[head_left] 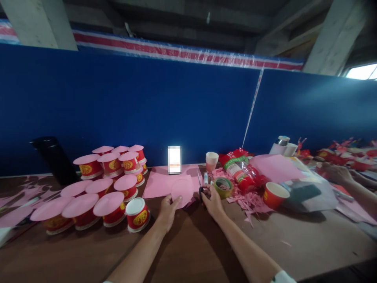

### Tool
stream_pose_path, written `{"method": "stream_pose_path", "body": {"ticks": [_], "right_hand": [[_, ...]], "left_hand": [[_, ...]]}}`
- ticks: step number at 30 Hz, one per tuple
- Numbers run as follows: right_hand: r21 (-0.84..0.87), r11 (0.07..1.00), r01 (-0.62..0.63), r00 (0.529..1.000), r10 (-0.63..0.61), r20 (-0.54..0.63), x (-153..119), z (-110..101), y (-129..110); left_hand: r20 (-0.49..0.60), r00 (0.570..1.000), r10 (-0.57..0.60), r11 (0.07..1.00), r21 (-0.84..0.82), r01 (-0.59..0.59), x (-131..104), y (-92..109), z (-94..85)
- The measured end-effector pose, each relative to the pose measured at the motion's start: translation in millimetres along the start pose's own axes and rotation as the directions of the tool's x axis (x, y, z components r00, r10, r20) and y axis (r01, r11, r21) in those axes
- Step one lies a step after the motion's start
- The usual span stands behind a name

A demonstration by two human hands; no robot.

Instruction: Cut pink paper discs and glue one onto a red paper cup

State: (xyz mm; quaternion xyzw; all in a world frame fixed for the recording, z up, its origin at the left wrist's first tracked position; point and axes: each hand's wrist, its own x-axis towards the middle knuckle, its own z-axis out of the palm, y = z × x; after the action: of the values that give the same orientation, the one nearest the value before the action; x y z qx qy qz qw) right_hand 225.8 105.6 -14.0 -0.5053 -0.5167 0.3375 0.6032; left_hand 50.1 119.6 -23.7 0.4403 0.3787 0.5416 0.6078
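Note:
My left hand [167,212] pinches the lower edge of a pink paper piece [182,192], partly rounded, with a faint circle on it. My right hand [212,199] is closed round the handles of scissors [200,183], whose blades point away from me, just right of the paper and apart from it. Behind the held piece lie larger pink sheets [154,182]. A red paper cup [137,215] with a gold print stands upside down left of my left hand. Past it are several similar cups topped with pink paper cones [108,203].
Right of my right hand are a tape roll [223,187], pink scraps [250,200], a red-green bag [238,167] and a red cup [275,195]. A black bottle [54,159] stands far left. Another person's hand [335,173] reaches in at far right. A blue partition [147,102] rises behind the table.

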Motion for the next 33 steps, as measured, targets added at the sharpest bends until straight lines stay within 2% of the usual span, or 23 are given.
{"method": "stream_pose_path", "body": {"ticks": [12, 20, 33], "right_hand": [[-0.002, 1.000, -0.020, 1.000, 0.020, -0.005, 0, 0, 2], [0.009, 0.999, -0.036, 0.999, 0.036, 0.000, 0, 1, 3], [0.028, 0.998, -0.051, 0.999, 0.050, 0.019, -3, 2, -8]], "left_hand": [[0.002, 1.000, -0.007, 1.000, 0.008, 0.007, -2, 4, 2.0], [-0.010, 0.999, 0.047, 0.999, -0.002, -0.047, 1, 2, 1.3], [-0.020, 1.000, 0.000, 1.000, 0.009, 0.000, -2, 4, 3.3]]}}
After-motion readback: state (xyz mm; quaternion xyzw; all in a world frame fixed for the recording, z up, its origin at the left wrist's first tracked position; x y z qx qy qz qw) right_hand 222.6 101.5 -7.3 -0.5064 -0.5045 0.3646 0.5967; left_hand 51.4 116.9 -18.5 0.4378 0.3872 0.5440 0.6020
